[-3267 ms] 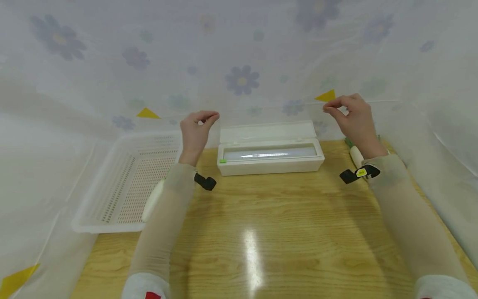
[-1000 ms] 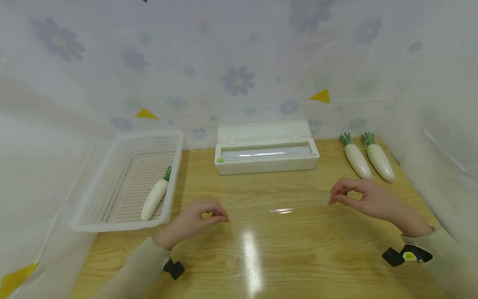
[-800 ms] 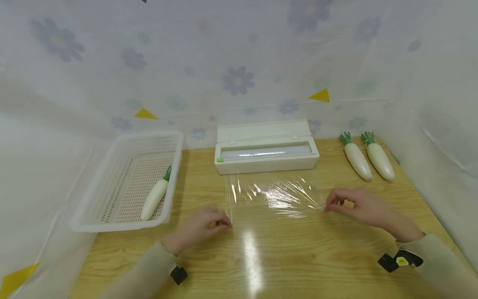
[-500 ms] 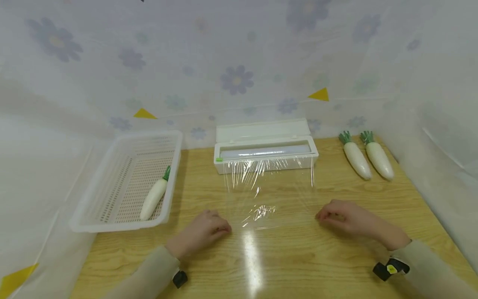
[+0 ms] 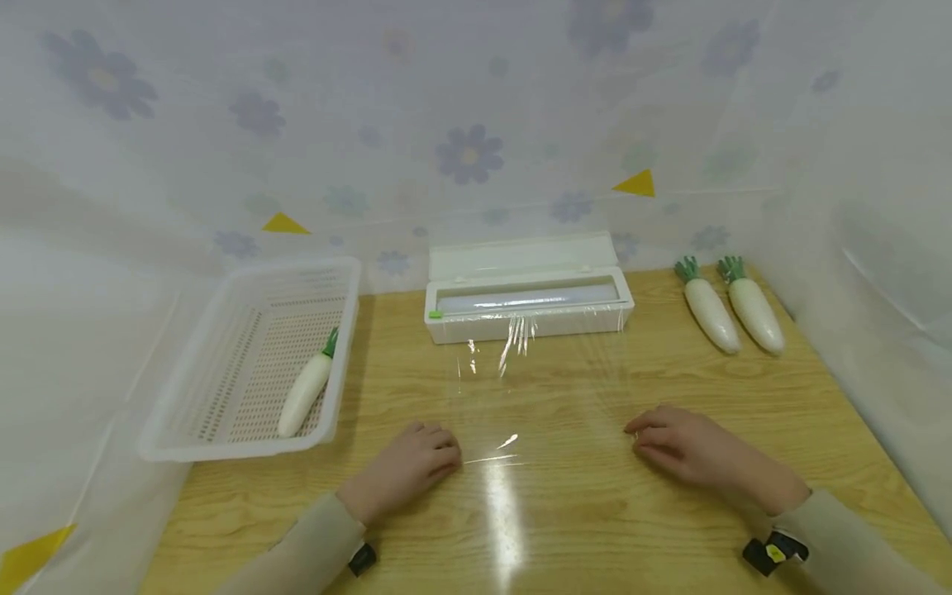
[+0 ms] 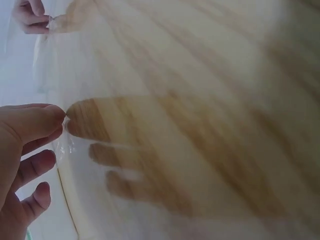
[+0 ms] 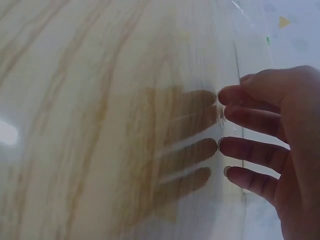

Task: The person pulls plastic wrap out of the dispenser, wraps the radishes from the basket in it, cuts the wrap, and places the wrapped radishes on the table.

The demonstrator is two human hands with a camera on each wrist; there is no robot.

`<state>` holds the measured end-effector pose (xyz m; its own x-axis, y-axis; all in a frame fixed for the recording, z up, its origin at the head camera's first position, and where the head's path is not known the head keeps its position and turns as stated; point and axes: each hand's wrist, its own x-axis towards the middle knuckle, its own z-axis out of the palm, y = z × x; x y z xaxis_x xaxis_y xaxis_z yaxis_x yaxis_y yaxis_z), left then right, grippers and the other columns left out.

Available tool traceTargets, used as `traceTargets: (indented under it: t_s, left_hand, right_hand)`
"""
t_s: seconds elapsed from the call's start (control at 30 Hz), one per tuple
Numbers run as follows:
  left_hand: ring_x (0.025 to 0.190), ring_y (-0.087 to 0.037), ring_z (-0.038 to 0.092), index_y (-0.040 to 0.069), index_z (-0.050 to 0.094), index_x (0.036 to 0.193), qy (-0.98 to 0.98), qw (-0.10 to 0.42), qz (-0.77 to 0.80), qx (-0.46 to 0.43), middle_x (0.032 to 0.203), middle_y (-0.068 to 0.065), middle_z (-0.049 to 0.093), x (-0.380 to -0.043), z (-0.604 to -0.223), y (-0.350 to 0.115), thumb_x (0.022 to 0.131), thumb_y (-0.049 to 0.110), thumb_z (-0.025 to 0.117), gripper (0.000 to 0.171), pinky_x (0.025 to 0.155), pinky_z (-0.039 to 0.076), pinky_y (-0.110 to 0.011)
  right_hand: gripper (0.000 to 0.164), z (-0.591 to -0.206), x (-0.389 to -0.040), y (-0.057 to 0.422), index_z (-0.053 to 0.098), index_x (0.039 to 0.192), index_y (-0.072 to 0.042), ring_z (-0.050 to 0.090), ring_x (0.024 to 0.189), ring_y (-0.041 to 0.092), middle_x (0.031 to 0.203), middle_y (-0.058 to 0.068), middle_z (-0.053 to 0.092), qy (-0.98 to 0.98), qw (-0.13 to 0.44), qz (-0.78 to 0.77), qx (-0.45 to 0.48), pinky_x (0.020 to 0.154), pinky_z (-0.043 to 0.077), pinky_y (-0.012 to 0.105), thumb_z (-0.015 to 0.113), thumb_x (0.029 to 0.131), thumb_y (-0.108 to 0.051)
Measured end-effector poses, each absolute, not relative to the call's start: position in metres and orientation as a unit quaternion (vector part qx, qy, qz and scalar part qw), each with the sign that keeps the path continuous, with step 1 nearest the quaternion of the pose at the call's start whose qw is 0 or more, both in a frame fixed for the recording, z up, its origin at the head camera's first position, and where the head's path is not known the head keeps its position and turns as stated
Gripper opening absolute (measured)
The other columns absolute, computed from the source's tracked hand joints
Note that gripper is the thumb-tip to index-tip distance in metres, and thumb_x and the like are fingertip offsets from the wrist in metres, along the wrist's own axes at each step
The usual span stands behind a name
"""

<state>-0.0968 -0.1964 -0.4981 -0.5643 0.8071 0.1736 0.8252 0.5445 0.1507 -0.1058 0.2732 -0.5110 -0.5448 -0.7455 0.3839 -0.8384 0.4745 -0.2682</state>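
Observation:
A clear sheet of plastic wrap [image 5: 535, 397] stretches from the long white dispenser box [image 5: 528, 322] toward me, low over the wooden table. Inside the lidded box, its lid up, the film roll [image 5: 531, 299] shows. At the sheet's near left corner my left hand [image 5: 412, 463] pinches the edge; the thumb meets the index finger in the left wrist view. My right hand [image 5: 692, 450] holds the near right corner, where crinkled film gathers by the index and middle fingertips [image 7: 227, 111]. The thumb lies over that index finger, and several fingertips touch the tabletop.
A white plastic basket [image 5: 167, 413] on the left contains one white radish [image 5: 307, 395] with a green top. Two more radishes, the nearer one [image 5: 711, 318] and the outer one [image 5: 757, 318], lie at the back right. A flowered sheet [image 5: 468, 91] rises behind the table.
Both hands have come down from above the box toward me to the tabletop, drawing the plastic wrap. In the last half second the film has settled flatter and the right fingers have spread slightly.

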Motion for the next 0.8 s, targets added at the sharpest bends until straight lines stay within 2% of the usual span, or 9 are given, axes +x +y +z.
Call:
traceTargets:
  t_s: [0.13, 0.33, 0.57, 0.7, 0.8]
  left_hand:
    - [0.099, -0.012, 0.063, 0.022, 0.074, 0.102, -0.874, 0.044, -0.094, -0.475, 0.106, 0.006, 0.069, -0.095, -0.498, -0.197, 0.100, 0.021, 0.071, 0.005, 0.084, 0.050, -0.030]
    - [0.092, -0.010, 0.065, 0.020, 0.070, 0.107, -0.882, 0.023, -0.103, -0.460, 0.105, 0.004, 0.065, -0.094, -0.502, -0.199, 0.100, 0.019, 0.071, 0.007, 0.082, 0.053, -0.029]
    - [0.078, -0.008, 0.063, 0.016, 0.071, 0.107, -0.882, 0.047, -0.150, -0.445, 0.095, 0.006, 0.066, -0.093, -0.505, -0.196, 0.102, 0.021, 0.068, 0.008, 0.071, 0.056, -0.027]
    - [0.080, -0.011, 0.069, 0.014, 0.067, 0.119, -0.891, 0.043, -0.168, -0.420, 0.099, 0.005, 0.073, -0.094, -0.504, -0.192, 0.107, 0.020, 0.061, 0.015, 0.072, 0.059, -0.030]
    - [0.079, -0.011, 0.069, 0.015, 0.066, 0.120, -0.899, 0.034, -0.164, -0.405, 0.100, 0.004, 0.073, -0.095, -0.503, -0.190, 0.107, 0.020, 0.060, 0.016, 0.070, 0.058, -0.030]
  right_hand:
    - [0.025, -0.508, -0.100, 0.273, 0.080, 0.105, -0.021, 0.072, 0.098, 0.013, 0.111, -0.007, 0.075, -0.857, 0.120, 0.189, 0.465, 0.082, 0.057, 0.034, 0.085, 0.083, -0.009]
    - [0.035, -0.507, -0.092, 0.273, 0.077, 0.119, -0.014, 0.072, 0.089, 0.006, 0.109, -0.005, 0.078, -0.876, 0.116, 0.193, 0.426, 0.074, 0.059, 0.030, 0.081, 0.086, -0.005]
    - [0.027, -0.511, -0.090, 0.263, 0.076, 0.121, -0.018, 0.072, 0.095, 0.004, 0.110, -0.005, 0.078, -0.919, 0.072, 0.229, 0.312, 0.075, 0.061, 0.033, 0.075, 0.096, -0.009]
    - [0.033, -0.510, -0.091, 0.258, 0.074, 0.126, -0.014, 0.071, 0.091, 0.004, 0.109, -0.002, 0.079, -0.920, 0.069, 0.246, 0.296, 0.073, 0.061, 0.032, 0.077, 0.094, -0.008]
    - [0.040, -0.511, -0.091, 0.257, 0.074, 0.129, -0.012, 0.072, 0.093, 0.006, 0.110, -0.004, 0.078, -0.916, 0.082, 0.240, 0.310, 0.074, 0.061, 0.034, 0.079, 0.090, -0.006]
